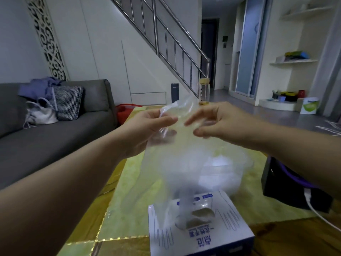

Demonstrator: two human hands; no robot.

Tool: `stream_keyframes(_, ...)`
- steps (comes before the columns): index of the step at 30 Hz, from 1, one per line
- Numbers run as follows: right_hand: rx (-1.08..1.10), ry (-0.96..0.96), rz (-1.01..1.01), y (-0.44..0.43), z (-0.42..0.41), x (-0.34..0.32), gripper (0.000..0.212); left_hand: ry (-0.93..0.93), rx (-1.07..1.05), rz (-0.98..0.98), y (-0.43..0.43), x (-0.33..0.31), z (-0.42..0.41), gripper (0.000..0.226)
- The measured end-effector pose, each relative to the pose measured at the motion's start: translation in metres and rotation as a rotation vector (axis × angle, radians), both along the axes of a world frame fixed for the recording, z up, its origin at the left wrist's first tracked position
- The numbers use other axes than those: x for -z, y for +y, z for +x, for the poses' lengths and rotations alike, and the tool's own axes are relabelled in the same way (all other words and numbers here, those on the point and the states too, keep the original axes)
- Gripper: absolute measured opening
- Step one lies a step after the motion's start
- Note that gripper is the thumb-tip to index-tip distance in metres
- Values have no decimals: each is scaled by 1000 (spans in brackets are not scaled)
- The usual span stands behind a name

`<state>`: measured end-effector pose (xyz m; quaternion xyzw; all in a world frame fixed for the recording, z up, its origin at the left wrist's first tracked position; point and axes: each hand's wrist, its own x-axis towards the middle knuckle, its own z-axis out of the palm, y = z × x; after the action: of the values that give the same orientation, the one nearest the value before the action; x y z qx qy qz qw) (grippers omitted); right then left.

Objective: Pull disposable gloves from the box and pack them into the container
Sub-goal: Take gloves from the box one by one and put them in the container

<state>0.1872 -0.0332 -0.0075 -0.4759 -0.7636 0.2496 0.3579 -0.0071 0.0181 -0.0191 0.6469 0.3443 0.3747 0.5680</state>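
Print on the box (230, 231) was blue Chinese characters, upside down to the camera and too soft to read properly, with outline drawings of hands on either side. It sat at the near end of the table (129, 200), with clear film poking out of its oval slot. Further back a bottle (204, 91) stood upright with a bit of yellowish liquid at the bottom. A clear container (245, 163) sat just behind the box with something pale inside, couldn't tell what through the blur.

The glove (184, 159) hung in the air above the box, long axis pretty much vertical, top edge up at the hands and lower end trailing down toward the slot. The left hand (147, 126) pinched the top edge between thumb and fingers. The right hand (219, 122) was at the other side of that edge, forefinger and thumb slightly apart, and honestly I couldn't tell if it gripped the film.
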Motion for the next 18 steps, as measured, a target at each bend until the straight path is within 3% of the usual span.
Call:
stream_keyframes(2, -31, -42, -152, 10, 5, 6, 32, 135, 43, -76, 5, 0, -5, 27)
stream_keyframes(4, -18, -46, -254, 23, 14, 15, 46, 390, 77, -140, 13, -2, -14, 44)
stream_keyframes(7, 48, -55, -317, 41, 26, 26, 55, 693, 30, -144, 32, -8, -27, 42)
stream_keyframes(9, 118, -65, -320, 53, 32, 32, 59, 811, -202, 38, 51, -9, -30, 35)
stream_keyframes(12, 292, -108, -315, 67, 37, 40, 65, 927, -628, 675, 58, 1, -16, 35)
stream_keyframes(14, 397, -271, -296, 74, 40, 45, 68, 861, -523, 1007, 41, 10, 9, 32)
stream_keyframes(15, 423, -383, -290, 77, 41, 49, 69, 900, -377, 1059, 33, 16, 22, 33)
stream_keyframes(16, 430, -498, -290, 79, 41, 52, 70, 993, -223, 1022, 27, 23, 33, 39)
stream_keyframes(18, 422, -758, -302, 82, 39, 59, 68, 1294, 38, 768, 29, 40, 50, 57)
